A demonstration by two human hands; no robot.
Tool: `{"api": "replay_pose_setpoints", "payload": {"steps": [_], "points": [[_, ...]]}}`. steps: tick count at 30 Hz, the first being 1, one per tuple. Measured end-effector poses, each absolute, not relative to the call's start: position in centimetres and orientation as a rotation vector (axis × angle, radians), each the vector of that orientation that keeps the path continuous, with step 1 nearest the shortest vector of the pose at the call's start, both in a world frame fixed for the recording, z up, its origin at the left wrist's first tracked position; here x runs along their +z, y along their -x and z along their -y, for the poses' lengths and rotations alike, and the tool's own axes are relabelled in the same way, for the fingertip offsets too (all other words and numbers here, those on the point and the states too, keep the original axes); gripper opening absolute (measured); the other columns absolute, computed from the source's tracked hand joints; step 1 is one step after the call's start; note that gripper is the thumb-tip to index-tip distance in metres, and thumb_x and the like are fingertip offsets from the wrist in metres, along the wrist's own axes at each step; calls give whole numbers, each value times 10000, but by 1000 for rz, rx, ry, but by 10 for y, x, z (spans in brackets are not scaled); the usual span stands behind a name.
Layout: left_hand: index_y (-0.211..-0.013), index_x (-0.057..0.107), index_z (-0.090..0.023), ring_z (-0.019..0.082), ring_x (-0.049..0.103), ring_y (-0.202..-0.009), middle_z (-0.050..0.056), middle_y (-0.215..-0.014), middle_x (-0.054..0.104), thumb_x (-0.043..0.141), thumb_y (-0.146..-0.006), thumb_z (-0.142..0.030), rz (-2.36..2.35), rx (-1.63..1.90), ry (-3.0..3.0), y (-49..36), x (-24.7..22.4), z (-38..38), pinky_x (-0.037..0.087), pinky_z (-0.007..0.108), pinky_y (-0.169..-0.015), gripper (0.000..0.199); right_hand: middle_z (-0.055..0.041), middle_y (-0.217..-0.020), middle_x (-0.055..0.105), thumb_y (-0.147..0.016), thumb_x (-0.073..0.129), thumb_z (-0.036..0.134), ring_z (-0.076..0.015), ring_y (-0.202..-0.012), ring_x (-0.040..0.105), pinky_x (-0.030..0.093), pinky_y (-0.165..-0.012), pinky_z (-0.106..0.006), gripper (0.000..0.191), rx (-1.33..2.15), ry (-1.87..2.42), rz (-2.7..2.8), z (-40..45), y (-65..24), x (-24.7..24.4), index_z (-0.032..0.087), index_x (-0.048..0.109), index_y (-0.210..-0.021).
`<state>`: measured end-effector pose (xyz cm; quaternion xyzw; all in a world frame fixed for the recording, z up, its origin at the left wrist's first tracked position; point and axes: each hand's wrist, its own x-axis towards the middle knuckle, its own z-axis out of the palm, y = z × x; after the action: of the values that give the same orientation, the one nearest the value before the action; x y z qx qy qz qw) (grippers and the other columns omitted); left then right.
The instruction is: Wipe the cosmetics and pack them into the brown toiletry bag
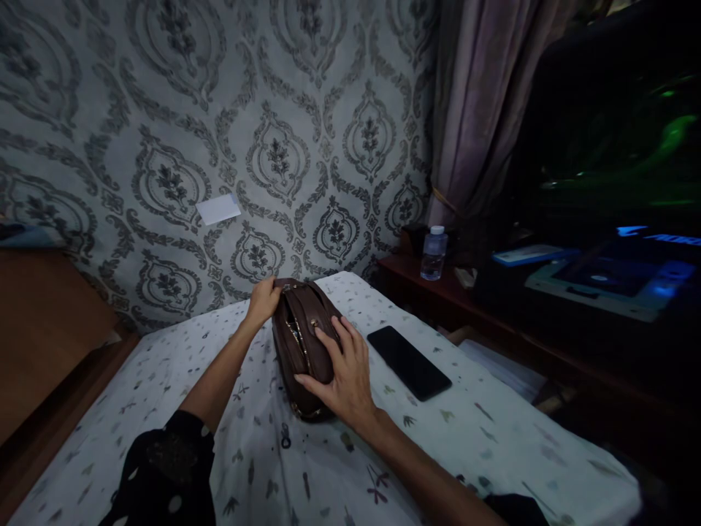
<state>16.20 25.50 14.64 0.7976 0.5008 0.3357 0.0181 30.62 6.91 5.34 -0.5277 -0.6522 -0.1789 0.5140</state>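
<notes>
A brown leather handbag lies on the patterned white sheet, its zipped top partly open and facing me. My left hand is closed on the bag's far left end, near the strap fitting. Across the near right part of the bag rests my right hand, fingers spread, with the thumb near the zip and the fingertips on the leather. Only a narrow gap shows between the zip's edges, and the contents cannot be made out. To the right of the bag lies a black smartphone, screen up.
On a dark red side table stands a clear water bottle. A computer case with green and blue lights fills the right side. A brown wooden panel borders the bed at left. A white card is against the wallpaper.
</notes>
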Motion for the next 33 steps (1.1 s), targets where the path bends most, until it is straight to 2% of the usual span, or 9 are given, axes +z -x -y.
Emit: {"api": "replay_pose_setpoints", "payload": {"steps": [6, 16, 20, 28, 33], "points": [[-736, 575, -204, 228, 590, -849, 57, -826, 657, 490, -858, -221, -1514, 1082, -2496, -163, 145, -232, 399, 304, -773, 150, -160, -1429, 421, -789, 616, 639, -361, -1335, 358, 348, -1057, -570, 697, -417, 1271, 1564, -68, -306, 55, 209, 506, -1326], [-898, 593, -210, 270, 613, -916, 91, -898, 674, 433, -894, -221, -1701, 1222, -2300, -184, 128, -222, 405, 323, -760, 161, -149, -1442, 391, -806, 608, 575, -364, -1332, 354, 345, -1062, -579, 656, -399, 1239, 1557, -69, -305, 55, 212, 512, -1344], [-881, 588, -227, 273, 610, -917, 85, -874, 666, 459, -891, -219, -1701, 1207, -2307, -186, 133, -215, 394, 322, -754, 130, -145, -1458, 360, -807, 613, 581, -371, -1340, 337, 341, -1062, -595, 654, -407, 1223, 1574, -69, -305, 56, 241, 501, -1355], [-942, 612, -216, 254, 600, -915, 79, -916, 671, 477, -915, -276, -1537, 1197, -2383, -198, 152, -215, 378, 307, -768, 151, -154, -1421, 412, -786, 649, 573, -364, -1347, 334, 343, -1071, -585, 645, -423, 1241, 1583, -67, -306, 56, 209, 549, -1309], [-790, 632, -208, 204, 569, -759, 28, -742, 639, 561, -849, -291, -1362, 1196, -2374, -209, 158, -222, 374, 280, -708, 124, -168, -1406, 442, -784, 652, 570, -356, -1354, 358, 321, -1090, -580, 646, -445, 1253, 1596, -67, -306, 55, 192, 553, -1299]]}}
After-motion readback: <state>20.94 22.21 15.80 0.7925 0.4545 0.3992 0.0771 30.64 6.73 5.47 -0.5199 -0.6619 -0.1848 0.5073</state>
